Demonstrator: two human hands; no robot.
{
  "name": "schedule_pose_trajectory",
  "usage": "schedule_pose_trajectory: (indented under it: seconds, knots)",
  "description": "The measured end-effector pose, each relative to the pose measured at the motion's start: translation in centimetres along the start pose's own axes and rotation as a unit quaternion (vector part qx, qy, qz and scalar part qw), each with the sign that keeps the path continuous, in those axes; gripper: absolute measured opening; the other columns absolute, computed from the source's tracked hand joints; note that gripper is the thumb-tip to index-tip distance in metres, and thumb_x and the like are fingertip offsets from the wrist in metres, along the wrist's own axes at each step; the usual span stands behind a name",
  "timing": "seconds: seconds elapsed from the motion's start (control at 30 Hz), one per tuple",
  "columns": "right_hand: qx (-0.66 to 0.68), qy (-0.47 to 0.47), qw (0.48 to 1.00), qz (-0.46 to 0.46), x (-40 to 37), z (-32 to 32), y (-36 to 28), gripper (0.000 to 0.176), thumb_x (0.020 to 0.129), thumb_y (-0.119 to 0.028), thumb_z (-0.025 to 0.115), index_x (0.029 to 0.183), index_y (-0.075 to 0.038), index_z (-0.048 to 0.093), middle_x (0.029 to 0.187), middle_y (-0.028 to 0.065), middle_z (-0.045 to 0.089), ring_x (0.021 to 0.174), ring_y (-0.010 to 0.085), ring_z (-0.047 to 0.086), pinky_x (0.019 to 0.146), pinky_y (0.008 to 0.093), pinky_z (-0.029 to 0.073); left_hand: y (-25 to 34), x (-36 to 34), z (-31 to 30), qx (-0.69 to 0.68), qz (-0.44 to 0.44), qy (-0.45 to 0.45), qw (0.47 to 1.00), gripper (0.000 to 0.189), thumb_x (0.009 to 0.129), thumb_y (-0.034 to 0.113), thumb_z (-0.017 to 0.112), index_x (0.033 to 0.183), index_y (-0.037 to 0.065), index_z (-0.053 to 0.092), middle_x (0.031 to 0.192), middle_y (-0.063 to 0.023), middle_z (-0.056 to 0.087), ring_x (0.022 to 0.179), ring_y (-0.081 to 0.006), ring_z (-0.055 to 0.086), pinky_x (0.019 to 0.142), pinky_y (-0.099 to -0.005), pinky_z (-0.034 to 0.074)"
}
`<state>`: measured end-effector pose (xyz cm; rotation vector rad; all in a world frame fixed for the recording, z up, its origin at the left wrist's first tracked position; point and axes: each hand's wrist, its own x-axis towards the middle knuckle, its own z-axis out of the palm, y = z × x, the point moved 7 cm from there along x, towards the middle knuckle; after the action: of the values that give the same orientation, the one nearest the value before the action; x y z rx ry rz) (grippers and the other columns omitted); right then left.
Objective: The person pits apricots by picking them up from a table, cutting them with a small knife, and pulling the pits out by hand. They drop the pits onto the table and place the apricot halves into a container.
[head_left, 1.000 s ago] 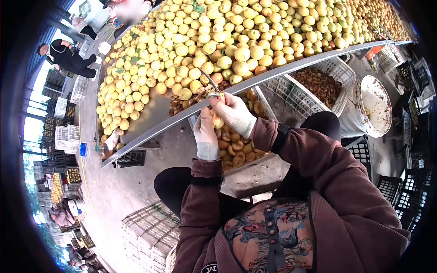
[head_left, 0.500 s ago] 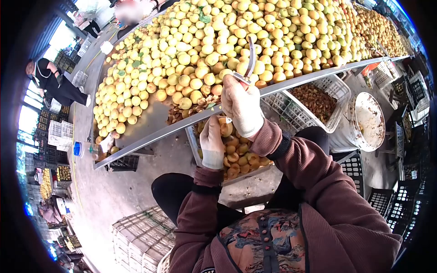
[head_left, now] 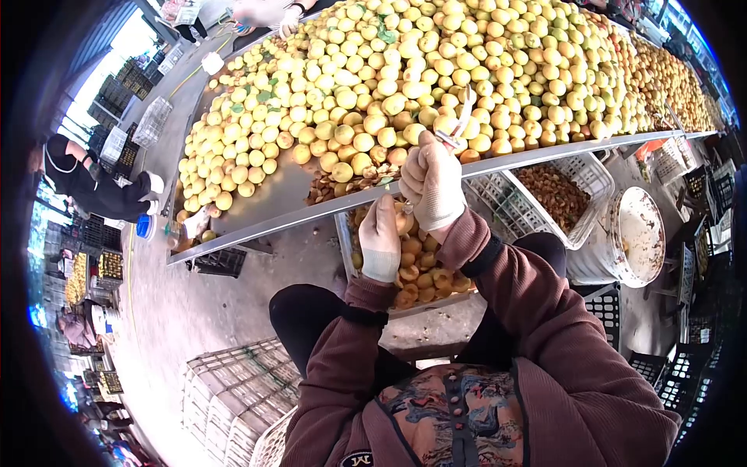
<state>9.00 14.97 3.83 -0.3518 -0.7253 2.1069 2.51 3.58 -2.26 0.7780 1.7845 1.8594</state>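
Observation:
Over the table's near edge, my right hand [head_left: 432, 180], in a pale glove, is closed around a curved metal tool [head_left: 464, 117]. Its long bent end sticks up past the fist, and its lower end is hidden. Just left of and below it, my gloved left hand [head_left: 380, 240] pinches an apricot [head_left: 404, 221] between thumb and fingers. The two hands are close together, near the fruit. Beneath them stands a crate of apricots [head_left: 424, 272], several looking split open. A big heap of whole yellow apricots [head_left: 373, 93] covers the table beyond.
A metal table rim [head_left: 311, 212] runs across in front of me. To the right are a white crate of brown scraps [head_left: 554, 191] and a dirty white bucket [head_left: 640, 233]. A slatted crate [head_left: 241, 397] sits at lower left. A person in black [head_left: 93, 183] stands at far left.
My view has shifted, so the scene sits slightly right and lower. The right hand still grips the tool and the left still holds the apricot. The person at far left has changed posture.

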Motion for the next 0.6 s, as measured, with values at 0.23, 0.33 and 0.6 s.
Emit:
schedule_pose_trajectory:
  seconds: [0.23, 0.33, 0.6]
  knots:
    - [0.093, 0.066, 0.991, 0.074, 1.2, -3.1, 2.0, 0.034, 0.096, -0.028, 0.048, 0.067, -0.02, 0.033, 0.053, -0.0081, 0.025, 0.042, 0.0065, 0.02, 0.038, 0.0232, 0.018, -2.1, 0.6, 0.8, -0.098, -0.067, -0.029, 0.992, 0.041, 0.102, 0.034, 0.046, 0.099, -0.004, 0.059, 0.085, 0.0008, 0.053, 0.078, -0.0077, 0.044, 0.07, -0.0232, 0.04]
    - [0.13, 0.09, 0.983, 0.098, 1.5, -3.6, 2.9, 0.032, 0.095, -0.028, 0.048, 0.068, -0.021, 0.033, 0.053, -0.0083, 0.022, 0.043, 0.0071, 0.02, 0.038, 0.0236, 0.018, -2.6, 0.9, 0.7, -0.088, -0.073, -0.045, 0.992, 0.033, 0.1, 0.027, 0.05, 0.109, -0.004, 0.056, 0.092, -0.0064, 0.058, 0.086, -0.0154, 0.052, 0.076, -0.0293, 0.044]
    - [0.11, 0.029, 0.992, 0.06, 2.9, -2.0, 2.3, 0.032, 0.096, -0.031, 0.049, 0.069, -0.02, 0.037, 0.051, -0.0073, 0.025, 0.039, 0.0073, 0.022, 0.037, 0.0245, 0.019, 0.2, 0.7, 0.1, 0.285, 0.239, -0.118, 0.921, 0.06, 0.078, -0.007, 0.06, 0.133, -0.002, 0.038, 0.094, -0.0206, 0.062, 0.089, -0.0387, 0.06, 0.079, -0.0412, 0.05]
